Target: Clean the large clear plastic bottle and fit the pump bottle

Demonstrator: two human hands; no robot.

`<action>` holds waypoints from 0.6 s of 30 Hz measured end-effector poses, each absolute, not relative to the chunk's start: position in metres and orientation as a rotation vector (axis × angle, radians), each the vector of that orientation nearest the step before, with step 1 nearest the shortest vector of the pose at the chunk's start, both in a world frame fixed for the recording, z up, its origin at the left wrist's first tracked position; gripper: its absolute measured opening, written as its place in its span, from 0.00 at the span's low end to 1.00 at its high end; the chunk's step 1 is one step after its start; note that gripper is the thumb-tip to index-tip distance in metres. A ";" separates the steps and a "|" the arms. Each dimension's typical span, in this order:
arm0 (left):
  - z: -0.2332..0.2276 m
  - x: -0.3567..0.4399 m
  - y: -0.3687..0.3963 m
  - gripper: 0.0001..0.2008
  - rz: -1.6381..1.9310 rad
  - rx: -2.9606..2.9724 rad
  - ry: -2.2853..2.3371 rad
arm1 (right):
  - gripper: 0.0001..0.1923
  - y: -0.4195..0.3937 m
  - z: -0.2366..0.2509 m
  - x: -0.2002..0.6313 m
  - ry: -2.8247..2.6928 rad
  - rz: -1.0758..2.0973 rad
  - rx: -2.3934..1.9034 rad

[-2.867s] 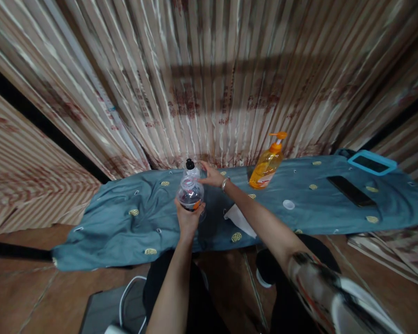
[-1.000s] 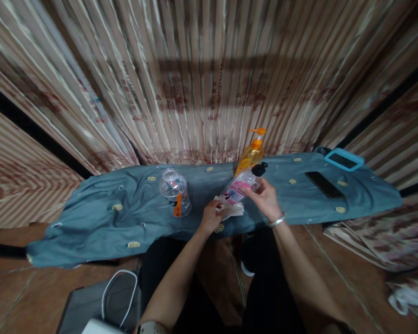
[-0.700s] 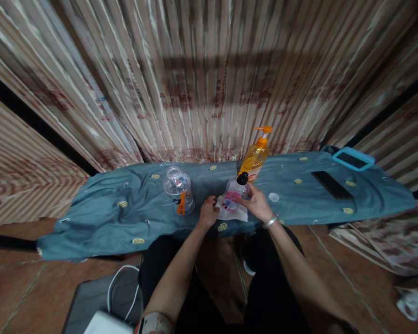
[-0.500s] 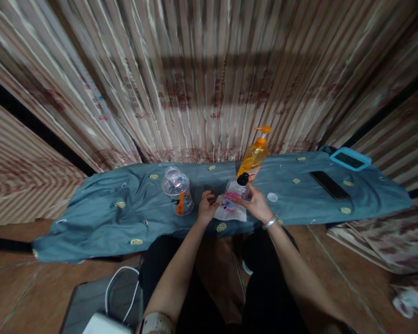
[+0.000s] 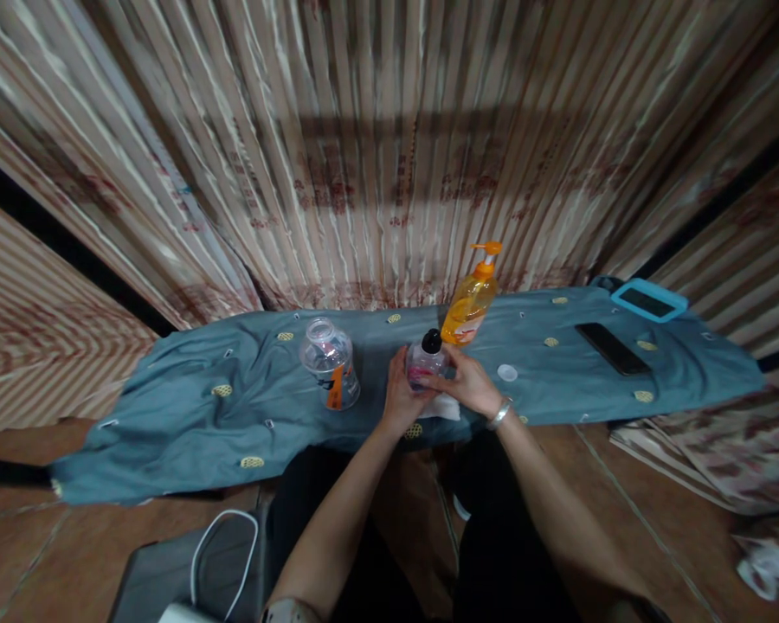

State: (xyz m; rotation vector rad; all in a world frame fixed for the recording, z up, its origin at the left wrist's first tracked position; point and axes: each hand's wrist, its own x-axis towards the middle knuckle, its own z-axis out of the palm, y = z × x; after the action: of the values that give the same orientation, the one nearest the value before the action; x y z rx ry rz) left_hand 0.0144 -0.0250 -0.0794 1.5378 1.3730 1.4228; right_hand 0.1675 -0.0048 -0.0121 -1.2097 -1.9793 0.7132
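A small clear bottle (image 5: 427,358) with a black cap and a pink label is held between both hands, close to the cloth's front part. My left hand (image 5: 402,396) closes round its left side. From the right, my right hand (image 5: 471,381) grips it, fingers across the label. Partly covered by the hands, a white tissue (image 5: 442,407) lies beneath. Just behind stands a pump bottle (image 5: 469,305) of yellow-orange liquid with an orange pump top. To the left is a clear plastic bottle (image 5: 332,368) with an orange label and no cap on its mouth.
A round white lid (image 5: 507,373) lies right of my right hand. Farther right are a black phone (image 5: 614,349) and a blue-framed device (image 5: 649,299). All rest on a blue-green cloth (image 5: 188,407) before a striped curtain (image 5: 376,173). A white cable (image 5: 224,519) loops at lower left.
My left hand has come in from beside the small bottle and taken hold of it. The small bottle has moved a little left and stands more upright, with my right hand still on it.
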 end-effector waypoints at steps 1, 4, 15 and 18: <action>-0.077 0.018 -0.022 0.48 1.428 1.518 1.411 | 0.18 -0.005 -0.008 0.167 -1.965 0.678 -1.220; -0.070 0.027 -0.017 0.48 1.383 1.483 1.462 | 0.18 -0.001 0.003 0.162 -1.907 0.569 -1.257; -0.049 0.025 -0.022 0.43 1.181 1.533 1.563 | 0.14 0.008 0.012 0.152 -2.007 0.608 -1.149; -0.045 0.025 -0.023 0.40 1.166 1.530 1.572 | 0.14 0.011 0.018 0.158 -2.077 0.655 -1.068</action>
State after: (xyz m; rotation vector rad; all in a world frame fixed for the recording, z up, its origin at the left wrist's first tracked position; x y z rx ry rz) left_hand 0.0253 -0.0225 -0.0445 1.5300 1.5715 1.1658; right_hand 0.1576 0.0108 0.0175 -1.0683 -2.0771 0.6549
